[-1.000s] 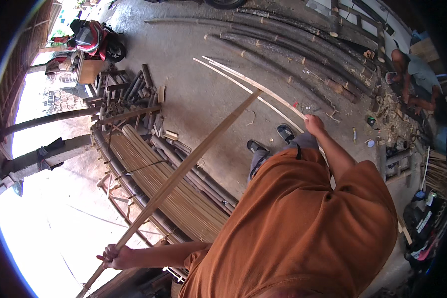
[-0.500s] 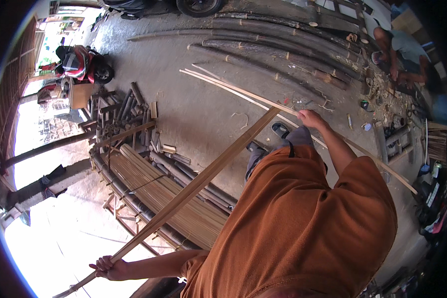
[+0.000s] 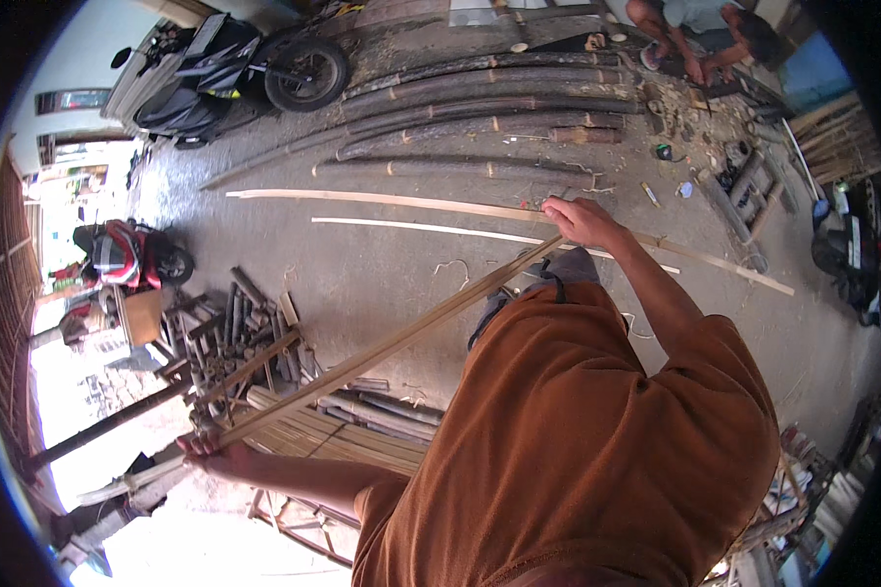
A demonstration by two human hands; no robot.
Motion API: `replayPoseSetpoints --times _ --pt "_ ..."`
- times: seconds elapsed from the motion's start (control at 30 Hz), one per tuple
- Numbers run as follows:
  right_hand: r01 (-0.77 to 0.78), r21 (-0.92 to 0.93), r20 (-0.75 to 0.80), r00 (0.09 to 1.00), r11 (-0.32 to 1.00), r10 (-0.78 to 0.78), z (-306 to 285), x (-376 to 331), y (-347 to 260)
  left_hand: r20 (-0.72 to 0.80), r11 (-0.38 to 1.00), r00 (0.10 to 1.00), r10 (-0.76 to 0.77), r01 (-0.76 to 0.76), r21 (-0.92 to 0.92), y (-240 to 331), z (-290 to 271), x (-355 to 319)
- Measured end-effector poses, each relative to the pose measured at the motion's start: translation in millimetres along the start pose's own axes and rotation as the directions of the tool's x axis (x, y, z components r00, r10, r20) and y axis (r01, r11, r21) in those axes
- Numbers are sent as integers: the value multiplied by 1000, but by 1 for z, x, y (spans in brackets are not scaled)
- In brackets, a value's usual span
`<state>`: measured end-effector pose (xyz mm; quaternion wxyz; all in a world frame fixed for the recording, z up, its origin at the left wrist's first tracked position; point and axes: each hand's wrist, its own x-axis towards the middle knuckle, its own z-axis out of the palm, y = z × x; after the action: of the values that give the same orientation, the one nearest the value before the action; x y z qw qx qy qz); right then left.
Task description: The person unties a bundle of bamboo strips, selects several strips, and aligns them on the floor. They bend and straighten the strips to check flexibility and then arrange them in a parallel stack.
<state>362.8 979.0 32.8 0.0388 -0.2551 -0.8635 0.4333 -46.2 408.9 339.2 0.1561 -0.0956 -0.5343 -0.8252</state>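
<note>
My left hand (image 3: 208,454), at the lower left, is closed round a bundle of long, flat bamboo strips (image 3: 382,344). The bundle slants up to the right, its far end just under my right hand (image 3: 585,222). That hand is closed on a single long bamboo strip (image 3: 382,202), which stretches out to both sides of it above the floor. Below this one, a thinner, paler strip (image 3: 411,227) lies across the floor and passes behind my right hand and forearm.
Dark bamboo poles (image 3: 460,168) lie beyond the strips. A black motorcycle (image 3: 235,78) stands at the far left, a red one (image 3: 127,254) nearer. Cut bamboo pieces (image 3: 240,328) are heaped beside a rack of strips (image 3: 338,430). Another person (image 3: 700,44) crouches at the far right.
The view has turned, bringing the black motorcycle further into sight. My right hand's strip now lies more level across the view, with a wider gap from the pale strip. My left hand keeps its grip.
</note>
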Motion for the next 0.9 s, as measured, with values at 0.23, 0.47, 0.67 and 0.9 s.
replayPoseSetpoints --times 0.23,0.47,0.67,0.9 --pt "57 -106 -120 990 993 -70 0 -14 -51 -257 977 961 -103 146 155 -127 34 18" --pt "98 -260 -217 964 961 -157 -7 -16 -84 -220 919 894 -389 393 -30 -243 23 40" --pt "110 -433 -212 952 895 -220 -9 -30 -103 -287 850 800 -526 500 -164 -306 25 40" --pt "45 -398 -249 956 916 -155 -15 -46 -114 -318 794 728 -607 567 -219 -370 27 33"
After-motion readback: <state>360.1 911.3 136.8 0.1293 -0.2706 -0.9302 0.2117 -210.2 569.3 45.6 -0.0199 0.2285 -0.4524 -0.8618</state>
